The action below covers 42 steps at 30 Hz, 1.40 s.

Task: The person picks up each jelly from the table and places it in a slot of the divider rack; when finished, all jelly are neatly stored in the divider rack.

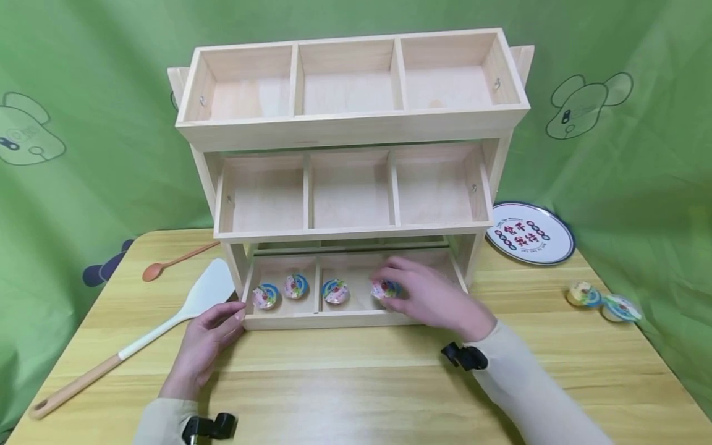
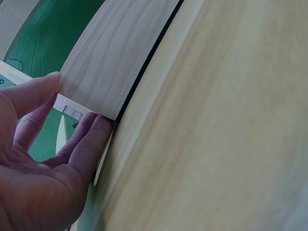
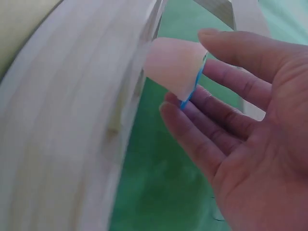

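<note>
My right hand (image 1: 425, 293) pinches a small jelly cup (image 3: 173, 65) by its rim, thumb on one side and fingertips on the other. The cup is pale pink with a blue-edged lid, over the bottom tray (image 1: 334, 320) of a wooden three-tier rack. My left hand (image 1: 208, 340) grips that tray's front left corner, thumb at the upper edge and fingers at the lower edge in the left wrist view. Two jelly cups (image 1: 266, 296) lie in the tray's left compartment. Another jelly cup (image 1: 335, 292) lies in the middle compartment. My right hand hides part of the tray's right side.
The rack's top tray (image 1: 350, 122) and middle tray (image 1: 356, 231) overhang the bottom one. At left lie a white spatula (image 1: 208, 287) and a wooden spoon (image 1: 156, 270). An oval plate (image 1: 531, 232) and two more jelly cups (image 1: 584, 294) are at right.
</note>
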Available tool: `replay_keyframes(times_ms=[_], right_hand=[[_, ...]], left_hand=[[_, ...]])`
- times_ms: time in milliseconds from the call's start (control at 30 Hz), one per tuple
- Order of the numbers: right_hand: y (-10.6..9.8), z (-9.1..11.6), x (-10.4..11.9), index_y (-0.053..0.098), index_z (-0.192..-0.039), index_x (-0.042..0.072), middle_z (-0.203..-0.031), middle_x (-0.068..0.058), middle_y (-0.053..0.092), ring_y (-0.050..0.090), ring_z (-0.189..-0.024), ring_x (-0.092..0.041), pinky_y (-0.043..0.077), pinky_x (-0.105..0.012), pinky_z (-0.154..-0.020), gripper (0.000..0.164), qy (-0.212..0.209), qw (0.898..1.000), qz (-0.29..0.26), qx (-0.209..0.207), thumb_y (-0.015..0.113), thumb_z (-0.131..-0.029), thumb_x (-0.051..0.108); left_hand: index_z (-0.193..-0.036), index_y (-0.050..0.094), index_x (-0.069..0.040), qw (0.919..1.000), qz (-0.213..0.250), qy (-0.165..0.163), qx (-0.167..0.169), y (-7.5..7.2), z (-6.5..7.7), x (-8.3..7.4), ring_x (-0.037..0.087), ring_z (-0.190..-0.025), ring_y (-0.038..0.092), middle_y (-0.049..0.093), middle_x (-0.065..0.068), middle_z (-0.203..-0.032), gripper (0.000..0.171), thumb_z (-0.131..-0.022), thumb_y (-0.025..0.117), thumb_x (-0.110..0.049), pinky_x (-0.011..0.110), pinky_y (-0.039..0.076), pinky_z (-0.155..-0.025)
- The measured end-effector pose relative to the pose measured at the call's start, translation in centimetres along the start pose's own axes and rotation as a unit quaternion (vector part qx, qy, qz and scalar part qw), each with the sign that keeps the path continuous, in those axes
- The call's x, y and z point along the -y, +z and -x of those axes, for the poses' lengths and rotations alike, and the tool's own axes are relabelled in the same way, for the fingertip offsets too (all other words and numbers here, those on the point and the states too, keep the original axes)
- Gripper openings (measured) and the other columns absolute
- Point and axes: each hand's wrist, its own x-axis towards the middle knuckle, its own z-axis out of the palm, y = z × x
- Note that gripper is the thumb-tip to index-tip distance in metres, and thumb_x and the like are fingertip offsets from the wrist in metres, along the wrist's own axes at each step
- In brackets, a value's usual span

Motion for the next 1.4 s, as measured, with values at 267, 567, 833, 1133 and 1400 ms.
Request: replay_keyframes(times_ms=[267,567,833,1133,1400], right_hand=[[1.7,-1.9,-0.6,0.064,-0.125,0.007,-0.122,-0.005,0.060,0.058,-0.110,-0.025,0.051,-0.042,-0.096,0.042,0.004,0.999,-0.043,0.031,0.076,-0.087,0.017],[3.2,-3.0,-1.2,0.066,-0.120,0.005,-0.116,-0.004,0.061,0.059,-0.104,-0.022,0.053,-0.037,-0.092,0.036,-0.015,0.999,-0.012,0.035,0.076,-0.086,0.016],[3.9,-3.5,-1.1,0.067,-0.120,0.007,-0.116,-0.004,0.061,0.060,-0.104,-0.021,0.053,-0.036,-0.092,0.037,0.002,0.999,-0.005,0.050,0.077,-0.085,0.014],[4.0,-3.7,-0.9,0.067,-0.118,0.008,-0.117,-0.004,0.062,0.060,-0.106,-0.022,0.052,-0.038,-0.094,0.036,0.005,0.998,0.010,0.059,0.077,-0.085,0.014],[2.5,-2.9,-0.2,0.064,-0.122,0.005,-0.121,-0.008,0.061,0.058,-0.109,-0.025,0.052,-0.040,-0.096,0.040,0.005,0.999,-0.012,0.049,0.076,-0.086,0.018]], left_hand=[[-0.113,0.068,-0.001,1.0000,-0.002,0.000,-0.003,0.0,0.1,-0.1,0.015,-0.103,0.063,0.055,0.011,-0.121,0.021,-0.093,0.068,-0.007,0.030,0.053,-0.095],[-0.115,0.066,0.002,1.0000,-0.007,-0.002,-0.001,0.0,0.0,-0.2,0.015,-0.103,0.063,0.055,0.013,-0.122,0.023,-0.093,0.068,-0.008,0.030,0.053,-0.095],[-0.114,0.067,0.000,1.0000,-0.008,-0.004,0.001,-0.1,0.0,-0.1,0.015,-0.104,0.063,0.055,0.011,-0.121,0.022,-0.093,0.068,-0.008,0.030,0.052,-0.095],[-0.111,0.069,-0.005,0.9999,-0.003,-0.009,-0.003,0.1,0.1,-0.1,0.015,-0.105,0.062,0.055,0.011,-0.122,0.018,-0.093,0.068,-0.009,0.031,0.052,-0.096],[-0.111,0.069,-0.005,0.9999,-0.005,-0.010,-0.003,0.1,0.1,-0.2,0.014,-0.104,0.063,0.054,0.011,-0.123,0.018,-0.094,0.067,-0.008,0.030,0.052,-0.096]])
